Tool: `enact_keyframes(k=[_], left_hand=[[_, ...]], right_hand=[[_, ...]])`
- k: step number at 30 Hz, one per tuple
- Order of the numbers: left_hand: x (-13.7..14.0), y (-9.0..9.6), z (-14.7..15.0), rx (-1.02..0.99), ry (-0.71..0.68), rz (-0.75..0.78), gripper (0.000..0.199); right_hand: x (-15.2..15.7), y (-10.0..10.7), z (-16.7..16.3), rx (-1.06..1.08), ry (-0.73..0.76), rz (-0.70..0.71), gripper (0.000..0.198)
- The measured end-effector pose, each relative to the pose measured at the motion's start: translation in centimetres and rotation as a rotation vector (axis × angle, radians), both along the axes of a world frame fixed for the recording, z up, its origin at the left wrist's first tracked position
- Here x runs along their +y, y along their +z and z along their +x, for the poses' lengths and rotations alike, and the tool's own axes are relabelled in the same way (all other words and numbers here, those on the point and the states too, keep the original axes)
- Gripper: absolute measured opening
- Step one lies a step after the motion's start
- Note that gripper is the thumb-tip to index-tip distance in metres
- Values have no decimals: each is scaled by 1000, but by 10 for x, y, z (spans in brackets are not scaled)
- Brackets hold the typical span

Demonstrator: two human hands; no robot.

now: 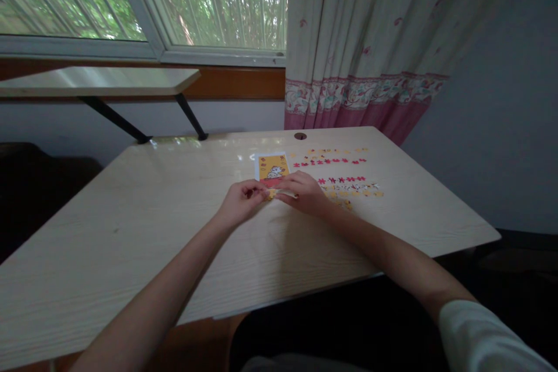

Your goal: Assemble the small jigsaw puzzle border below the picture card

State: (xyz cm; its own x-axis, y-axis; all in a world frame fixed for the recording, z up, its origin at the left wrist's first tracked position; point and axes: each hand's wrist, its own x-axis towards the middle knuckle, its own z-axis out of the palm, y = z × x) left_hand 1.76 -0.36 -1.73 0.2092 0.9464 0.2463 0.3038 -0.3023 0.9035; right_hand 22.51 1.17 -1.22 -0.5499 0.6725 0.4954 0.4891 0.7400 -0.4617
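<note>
Clock centre is taken at the yellow puzzle piece (271, 194), 12 being toward the window. At 9 o'clock, the left hand (241, 200) is curled, its thumb and fingertips pinched on the piece's edge. If pressed unevenly, the piece could be tilted or its cardboard tabs bent. Whether one piece or several joined are held cannot be told. At 12, the picture card (274, 170) lies flat, its lower edge partly covered by the fingers; it could be nudged askew by a knuckle. At 3, the right hand (307, 192) is bent over the piece, which is pinched between thumb and fingertips. The lower red row (321, 181) and nearby yellow pieces (347, 204) lie close beside this hand and forearm; they could be scattered by a careless sweep. The upper red row (328, 161), at 2, is judged safer.

Surface and room: a raised shelf (131, 82) on black legs is noted at 10. The pale wood-grain desk (165, 197) is lit from the window (222, 3) at 11. A round cable hole (300, 136) is seen near 1, a patterned curtain (349, 29) beyond it, and a plain wall (501, 99) at 2.
</note>
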Motion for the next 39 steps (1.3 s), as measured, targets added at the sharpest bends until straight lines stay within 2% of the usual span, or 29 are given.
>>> enact_keyframes(k=[3, 6, 12, 16, 20, 23, 26, 39], left_hand=[[-1, 0, 2, 26, 2, 9, 24], [-2, 4, 0, 99, -26, 58, 26], [10, 11, -25, 436, 11, 285, 22], [20, 3, -39, 596, -76, 362, 20], [22, -4, -40, 612, -132, 389, 19], [20, -4, -38, 591, -185, 392, 22], [18, -3, -35, 593, -228, 375, 25], [16, -5, -30, 650, -300, 379, 23]], right_hand=[[0, 0, 2, -69, -30, 83, 24], [1, 3, 4, -109, -55, 102, 23], [10, 8, 15, -76, -251, 91, 24], [14, 5, 17, -61, -295, 81, 23], [15, -3, 11, -81, -281, -31, 23], [15, -10, 4, -138, -266, -160, 22], [13, -13, -1, -165, -274, -228, 21], [13, -14, -7, -255, -268, -285, 22]])
